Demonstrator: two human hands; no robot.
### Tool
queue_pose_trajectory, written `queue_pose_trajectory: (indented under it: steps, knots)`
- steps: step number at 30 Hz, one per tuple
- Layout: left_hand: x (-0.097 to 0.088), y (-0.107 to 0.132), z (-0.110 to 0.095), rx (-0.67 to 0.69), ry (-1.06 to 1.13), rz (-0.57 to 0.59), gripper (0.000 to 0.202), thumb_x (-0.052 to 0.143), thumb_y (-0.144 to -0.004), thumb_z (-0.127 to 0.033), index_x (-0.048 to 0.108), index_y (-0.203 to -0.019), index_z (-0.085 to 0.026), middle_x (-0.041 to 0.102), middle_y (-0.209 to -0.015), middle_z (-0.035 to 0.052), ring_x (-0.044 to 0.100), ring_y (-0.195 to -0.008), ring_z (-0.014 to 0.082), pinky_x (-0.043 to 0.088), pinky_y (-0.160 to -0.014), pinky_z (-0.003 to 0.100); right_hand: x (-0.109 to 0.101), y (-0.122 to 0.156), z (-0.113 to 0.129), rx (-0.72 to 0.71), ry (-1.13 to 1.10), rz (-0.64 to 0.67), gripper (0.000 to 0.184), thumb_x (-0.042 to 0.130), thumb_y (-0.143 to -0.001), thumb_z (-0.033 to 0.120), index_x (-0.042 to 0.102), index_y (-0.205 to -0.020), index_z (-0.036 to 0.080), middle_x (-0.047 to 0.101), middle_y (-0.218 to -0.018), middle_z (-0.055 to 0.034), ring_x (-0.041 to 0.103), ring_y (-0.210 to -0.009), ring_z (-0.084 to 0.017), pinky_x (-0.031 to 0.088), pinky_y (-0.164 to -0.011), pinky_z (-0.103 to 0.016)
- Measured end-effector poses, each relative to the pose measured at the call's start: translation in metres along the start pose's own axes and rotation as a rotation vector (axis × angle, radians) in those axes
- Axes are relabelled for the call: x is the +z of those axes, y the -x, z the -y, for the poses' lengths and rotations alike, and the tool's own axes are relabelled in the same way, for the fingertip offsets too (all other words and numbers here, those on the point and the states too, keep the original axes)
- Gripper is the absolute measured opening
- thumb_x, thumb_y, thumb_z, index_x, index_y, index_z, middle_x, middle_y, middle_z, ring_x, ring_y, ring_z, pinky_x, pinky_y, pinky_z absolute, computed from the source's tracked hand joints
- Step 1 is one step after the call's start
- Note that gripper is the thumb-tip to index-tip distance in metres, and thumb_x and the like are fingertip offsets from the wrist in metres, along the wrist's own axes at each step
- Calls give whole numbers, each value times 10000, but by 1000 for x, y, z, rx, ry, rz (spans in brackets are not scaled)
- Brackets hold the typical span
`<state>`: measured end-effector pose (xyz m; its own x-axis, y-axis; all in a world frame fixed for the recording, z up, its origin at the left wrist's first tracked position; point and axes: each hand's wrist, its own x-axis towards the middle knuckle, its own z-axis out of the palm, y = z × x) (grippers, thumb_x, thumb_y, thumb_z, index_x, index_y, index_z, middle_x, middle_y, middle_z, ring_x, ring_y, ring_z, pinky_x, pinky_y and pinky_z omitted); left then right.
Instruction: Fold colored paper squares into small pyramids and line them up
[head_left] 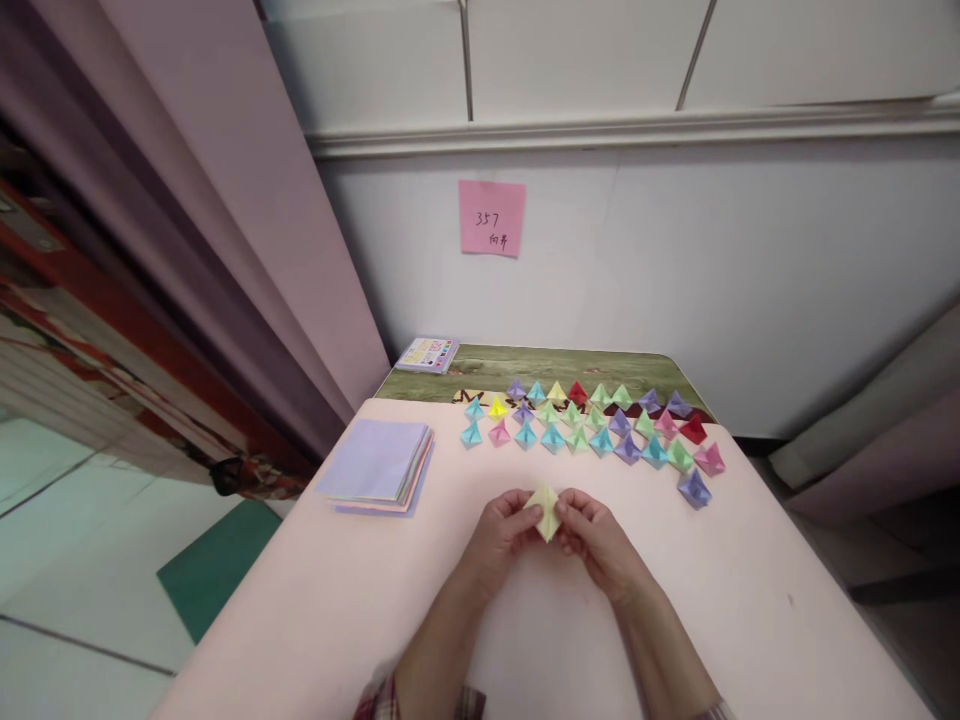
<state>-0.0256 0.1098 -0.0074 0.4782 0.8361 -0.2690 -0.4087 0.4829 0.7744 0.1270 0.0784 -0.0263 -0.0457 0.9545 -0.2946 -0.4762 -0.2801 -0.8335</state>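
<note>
A pale yellow piece of folded paper (547, 512), diamond-shaped with a crease down its middle, is held just above the pink tabletop. My left hand (504, 532) pinches its left corner between thumb and fingers. On the opposite corner, my right hand (596, 540) grips it the same way. Beyond both hands, several small folded paper boats (553, 438) in blue, green, purple, pink, yellow and red stand in rows. A purple boat (695, 489) sits nearest, to the right of my right hand.
To the left lies a stack of square coloured paper (375, 462), purple on top. A printed paper packet (427, 355) rests at the table's far left corner. The pink tabletop (300, 600) ends before a wall bearing a pink note (492, 218). A curtain (247, 200) hangs at left.
</note>
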Motion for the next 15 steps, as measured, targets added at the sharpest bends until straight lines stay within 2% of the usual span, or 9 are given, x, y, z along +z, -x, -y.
queue_pose_trajectory:
  steps: [2,4,7,9,11,15]
  knots:
    - [-1,-2,2,72,-70,-49,251,804,-644,-264,606,-712,-126,651,-771,38,599,-698,134,477,-668,241,1,-2,-3,-65,51,-37,335,801,-686,399,561,-731,170,595,-622,19,529,-536,-94,420,-493,-185]
    - [-2,-4,5,113,-119,-98,277,816,-618,-253,580,-706,-135,637,-707,9,586,-644,119,466,-633,230,2,-4,-6,-135,77,-69,335,806,-677,395,558,-727,175,598,-638,20,551,-565,-112,438,-521,-207]
    - [-3,-6,6,138,-145,-159,363,821,-596,-256,582,-851,-161,633,-654,-18,593,-588,132,479,-608,253,6,-6,-9,-206,74,-96,356,807,-673,402,586,-861,196,623,-665,23,584,-599,-139,461,-565,-239]
    - [-3,-6,5,168,-179,-197,464,823,-587,-260,575,-968,-173,647,-656,-17,604,-581,144,487,-606,265,8,-7,-10,-225,83,-98,423,804,-676,410,594,-980,205,644,-686,15,605,-627,-155,479,-607,-267]
    - [-3,-5,3,203,-238,-206,497,816,-598,-266,570,-1018,-170,653,-651,-14,600,-571,139,474,-590,248,9,-6,-10,-224,117,-81,442,789,-690,423,610,-1024,195,660,-715,-4,613,-647,-163,486,-632,-283]
    - [-4,-4,5,207,-302,-139,476,803,-623,-277,584,-1031,-166,664,-663,-5,592,-567,129,455,-568,226,8,-5,-10,-207,207,-84,339,752,-712,470,674,-835,164,661,-690,-30,592,-619,-166,458,-571,-267]
